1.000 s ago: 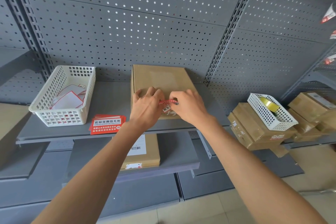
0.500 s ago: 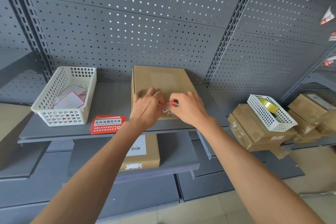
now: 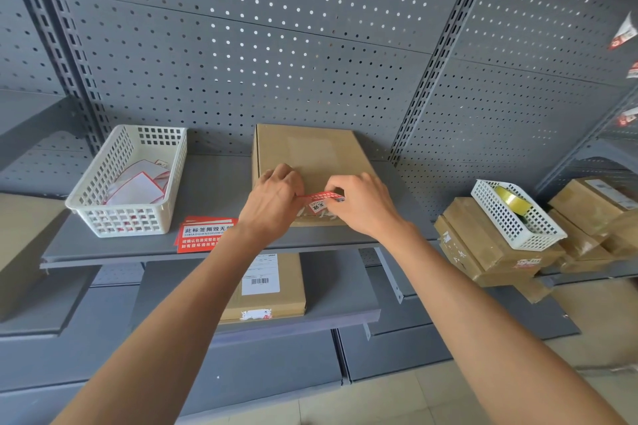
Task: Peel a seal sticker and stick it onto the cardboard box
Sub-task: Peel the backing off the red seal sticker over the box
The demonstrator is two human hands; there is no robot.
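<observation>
A flat brown cardboard box (image 3: 310,152) lies on the grey shelf (image 3: 214,190) against the pegboard. Both hands hover over its near edge. My left hand (image 3: 272,200) and my right hand (image 3: 362,203) pinch the two ends of a red and white seal sticker (image 3: 319,202) stretched between them, just above the box's front. Whether the sticker touches the cardboard I cannot tell. A small stack of red seal sticker sheets (image 3: 203,235) lies on the shelf left of my left wrist.
A white basket (image 3: 131,183) with peeled backing papers stands at the shelf's left. Another labelled box (image 3: 266,290) lies on the lower shelf. To the right, stacked cardboard boxes (image 3: 483,252) carry a white basket (image 3: 514,214) holding a tape roll.
The hands have drawn slightly apart, so more of the sticker shows between them. They stay over the box's near edge.
</observation>
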